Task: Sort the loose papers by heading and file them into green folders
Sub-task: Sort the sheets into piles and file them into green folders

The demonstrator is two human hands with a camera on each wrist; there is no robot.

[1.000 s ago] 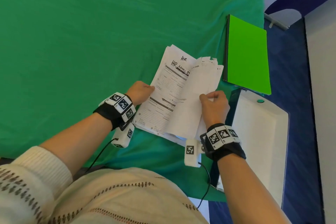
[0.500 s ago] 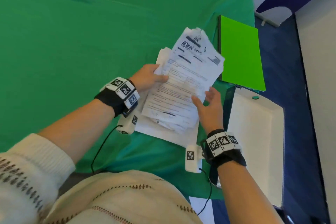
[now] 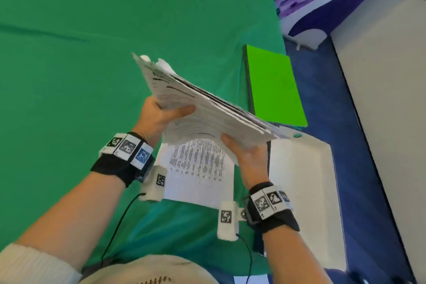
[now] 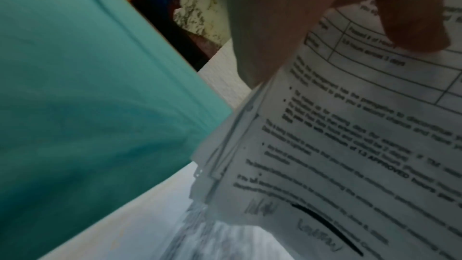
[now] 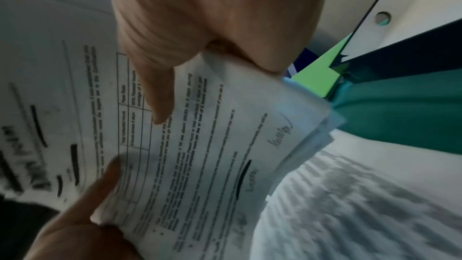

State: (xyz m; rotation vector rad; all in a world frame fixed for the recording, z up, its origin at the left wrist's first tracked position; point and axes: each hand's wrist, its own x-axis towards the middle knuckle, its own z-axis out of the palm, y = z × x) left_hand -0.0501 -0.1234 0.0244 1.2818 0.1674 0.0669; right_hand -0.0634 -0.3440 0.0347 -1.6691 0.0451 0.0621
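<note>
Both hands hold a stack of printed papers (image 3: 202,108) raised off the green table, tilted with its far end up. My left hand (image 3: 161,115) grips the stack's left edge, thumb on top. My right hand (image 3: 247,154) grips the near right corner, thumb on top and fingers beneath. The wrist views show the same printed papers (image 4: 350,135) (image 5: 195,145) with a table and handwriting, thumbs pressed on the top sheet. One printed sheet (image 3: 198,175) lies flat on the table under the stack. A bright green folder (image 3: 274,85) lies shut to the right.
Green cloth (image 3: 92,64) covers the table. A white tray-like box (image 3: 304,191) with a small green dot sits at the right edge, just beyond my right hand. Blue floor and a white cabinet lie further right. Cables trail from both wrist cameras.
The stack was lifted from the table and tilted up in both hands. One sheet stayed flat on the table below. My head view shifted, so the folder appears lower right.
</note>
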